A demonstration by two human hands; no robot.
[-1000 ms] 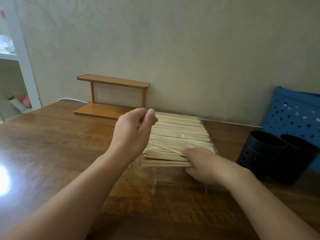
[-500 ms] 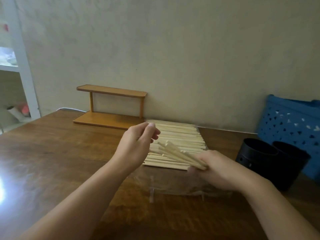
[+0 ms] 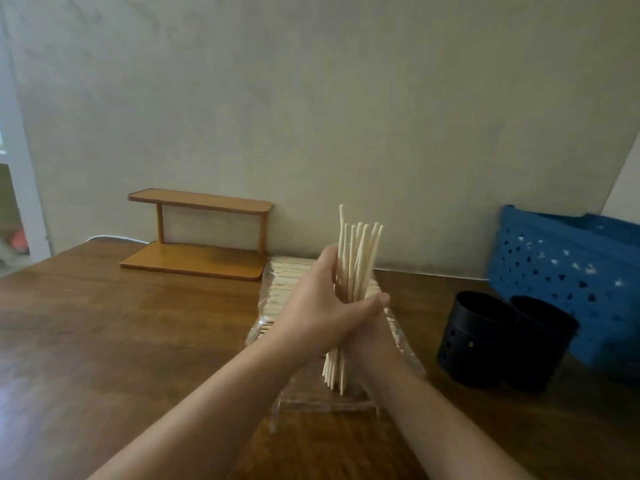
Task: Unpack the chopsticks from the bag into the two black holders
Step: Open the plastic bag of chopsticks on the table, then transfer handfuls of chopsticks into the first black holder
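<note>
Head view: a bundle of pale wooden chopsticks [image 3: 358, 261] stands nearly upright above the bench [image 3: 104, 323], its upper ends fanning slightly and one stick rising above the others. The left hand [image 3: 320, 306] wraps around the middle of the bundle, fingers curled behind the sticks and thumb pointing right across the front. The right hand [image 3: 372, 336] sits just below and partly behind the left, touching it; it seems to close on the lower part of the same bundle, though its fingers are mostly hidden. The lower ends of the sticks hang out beneath both hands, over the clear plastic bag [image 3: 325, 407]. That bag lies flat on the bench with more chopsticks still lying inside it. To the right, well apart from the hands, two black holders [image 3: 485, 341] stand side by side, touching. Behind them leans a blue perforated basket [image 3: 561, 271]. A small wooden two-tier rack [image 3: 197, 233] stands against the wall.
</note>
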